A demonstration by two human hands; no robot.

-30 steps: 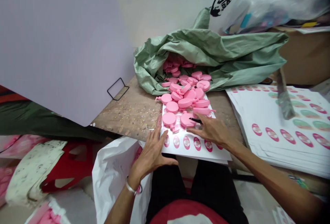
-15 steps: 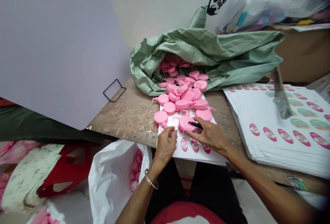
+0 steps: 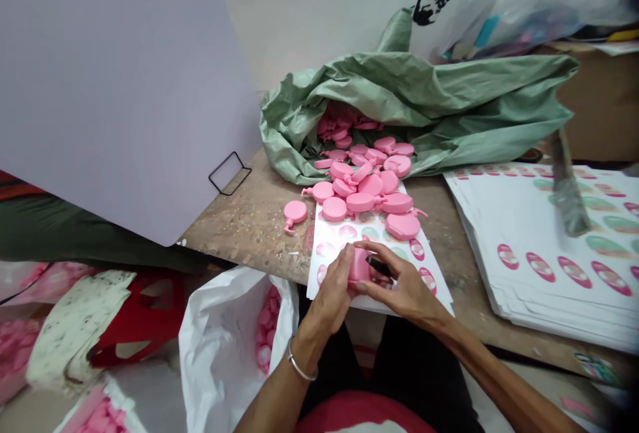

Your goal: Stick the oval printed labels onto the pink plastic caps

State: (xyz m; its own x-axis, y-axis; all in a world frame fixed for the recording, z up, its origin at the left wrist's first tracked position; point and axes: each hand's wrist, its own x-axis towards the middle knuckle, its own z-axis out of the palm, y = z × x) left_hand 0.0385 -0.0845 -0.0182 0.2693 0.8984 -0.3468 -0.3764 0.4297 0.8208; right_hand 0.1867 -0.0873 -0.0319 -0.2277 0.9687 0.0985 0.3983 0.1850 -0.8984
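Observation:
Between my two hands, over the near edge of a sticker sheet [image 3: 315, 267], a round pink case [image 3: 360, 267] is held up on its side. My left hand [image 3: 333, 290] is closed on its left side. The fingers of my right hand [image 3: 399, 283] pinch its right side and also hold a black tool [image 3: 379, 265]. A heap of pink cases [image 3: 370, 185] with small stems covers the far part of the sheet. One more pink case [image 3: 295, 211] lies apart on the wooden table [image 3: 259, 220], left of the sheet.
Behind the heap, a green sack [image 3: 449, 100] lies open with pink cases inside. Stacked sticker sheets [image 3: 519, 220] are at the right. A white bag [image 3: 214, 340] holding pink pieces hangs below the table's front edge. A white board [image 3: 124, 87] stands at the left.
The pink case has been lifted off the sheet, and both hands now grip it nearer my body. Another case now lies farther left, on the bare wood.

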